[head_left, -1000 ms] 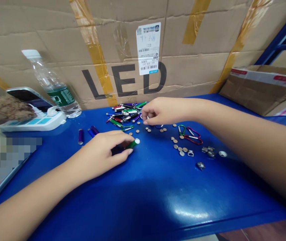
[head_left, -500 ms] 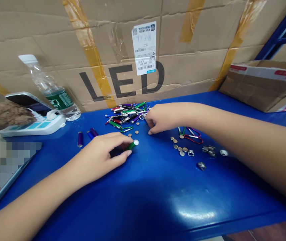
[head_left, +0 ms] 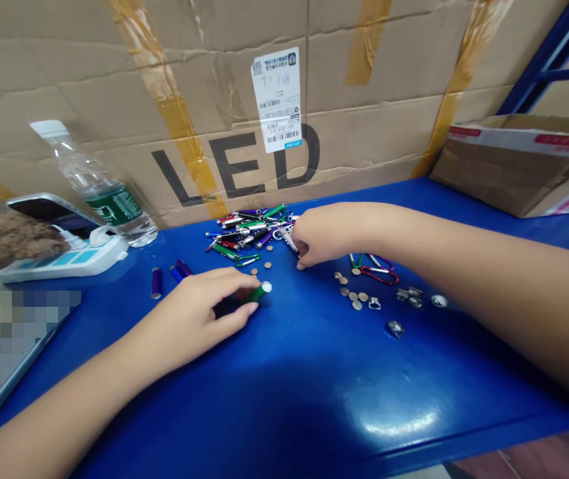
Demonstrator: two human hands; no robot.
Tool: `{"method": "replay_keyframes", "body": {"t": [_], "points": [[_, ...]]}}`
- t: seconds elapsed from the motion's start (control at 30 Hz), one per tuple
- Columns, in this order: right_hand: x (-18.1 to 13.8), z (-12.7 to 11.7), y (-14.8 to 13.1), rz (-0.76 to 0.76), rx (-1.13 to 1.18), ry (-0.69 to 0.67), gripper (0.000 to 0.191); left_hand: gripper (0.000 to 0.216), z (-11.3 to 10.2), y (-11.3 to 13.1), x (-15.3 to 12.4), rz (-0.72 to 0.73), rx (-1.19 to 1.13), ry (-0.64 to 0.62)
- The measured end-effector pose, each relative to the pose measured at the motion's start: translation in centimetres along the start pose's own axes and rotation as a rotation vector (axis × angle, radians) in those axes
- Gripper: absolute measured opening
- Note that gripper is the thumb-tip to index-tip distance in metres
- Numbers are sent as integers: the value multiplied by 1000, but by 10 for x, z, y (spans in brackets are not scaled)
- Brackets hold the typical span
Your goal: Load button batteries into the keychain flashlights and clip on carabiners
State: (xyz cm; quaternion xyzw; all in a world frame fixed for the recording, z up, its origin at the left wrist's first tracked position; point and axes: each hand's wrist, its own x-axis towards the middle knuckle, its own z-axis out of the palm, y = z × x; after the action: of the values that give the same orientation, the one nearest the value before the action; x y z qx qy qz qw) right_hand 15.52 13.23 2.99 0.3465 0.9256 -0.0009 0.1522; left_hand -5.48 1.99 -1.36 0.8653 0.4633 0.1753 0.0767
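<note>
My left hand (head_left: 209, 303) is closed round a small green tube (head_left: 259, 293), like a mini flashlight body, with its pale round end facing right. At the right edge of a pile of small coloured flashlights (head_left: 247, 229), my right hand (head_left: 317, 236) has its fingers drawn together on a slim silvery part (head_left: 289, 239). The fingertips are partly hidden, so its kind is unclear. Button cells (head_left: 353, 297) lie scattered right of centre. Red, green and purple carabiner clips (head_left: 381, 275) lie just beyond my right wrist. Purple and blue tubes (head_left: 156, 283) are behind my left hand.
Small metal fittings (head_left: 395, 328) lie at the right on the blue table (head_left: 284, 399). A water bottle (head_left: 115, 206), a phone (head_left: 52, 211) and a white power strip (head_left: 80, 259) stand at the left. A large carton (head_left: 189, 100) backs the table; an open box (head_left: 508, 163) sits right.
My right hand has drawn slightly toward me, and a slim silvery part now shows at its fingers. My left hand keeps the green tube. The whole view has shifted a little.
</note>
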Motion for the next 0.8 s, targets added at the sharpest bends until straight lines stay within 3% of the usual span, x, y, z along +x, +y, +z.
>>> {"method": "replay_keyframes", "body": {"t": [0.23, 0.4, 0.5, 0.8], "points": [[1, 3, -2, -20, 14, 24, 24, 23, -1, 2, 0, -1, -13, -9], [5, 7, -3, 18, 49, 72, 35, 24, -1, 2, 1, -29, -25, -54], [7, 9, -4, 27, 38, 91, 32, 25, 0, 2, 0, -35, -36, -71], [8, 12, -8, 28, 61, 162, 35, 23, -1, 4, 1, -15, -16, -16]]}}
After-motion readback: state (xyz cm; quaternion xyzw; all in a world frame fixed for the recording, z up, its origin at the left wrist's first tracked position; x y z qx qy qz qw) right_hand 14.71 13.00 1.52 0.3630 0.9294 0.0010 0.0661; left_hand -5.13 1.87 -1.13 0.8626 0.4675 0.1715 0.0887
